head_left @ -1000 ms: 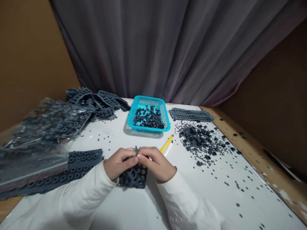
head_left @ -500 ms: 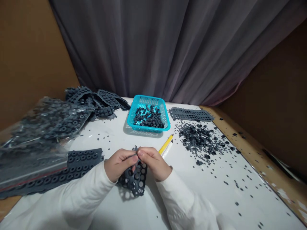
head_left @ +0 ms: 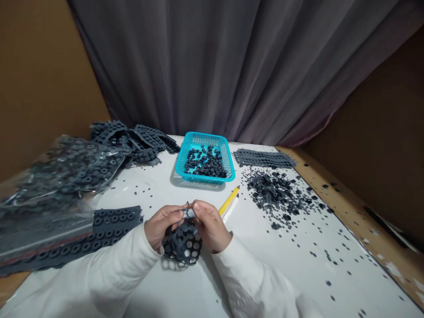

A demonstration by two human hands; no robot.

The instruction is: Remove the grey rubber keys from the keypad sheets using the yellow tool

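Both hands pinch the upper edge of a dark grey perforated rubber sheet (head_left: pixel 183 245), which hangs down in a crumpled fold with round holes through it. My left hand (head_left: pixel 162 225) grips it between thumb and fingers. A short way to the right, my right hand (head_left: pixel 212 225) holds the same edge, with a narrow strip showing between the two thumbs. Beyond the hands stands a turquoise plastic basket (head_left: pixel 180 170) with many small black rubber pieces (head_left: pixel 212 163) in it. Just past my right hand lie a yellow pencil-like tool (head_left: pixel 229 201) and a white one (head_left: pixel 231 210).
A pile of small black scraps (head_left: pixel 281 194) spreads over the white tabletop (head_left: pixel 265 274) at right, below a flat perforated sheet (head_left: pixel 265 158). At left are a clear bag of rubber parts (head_left: pixel 73 172), a sheet with raised rings (head_left: pixel 115 221) and stacked sheets (head_left: pixel 149 137).
My hands have moved slightly apart at the sheet's edge, exposing a strip between the thumbs. The hanging part has folded up and shifted a little. The rest looks unchanged.
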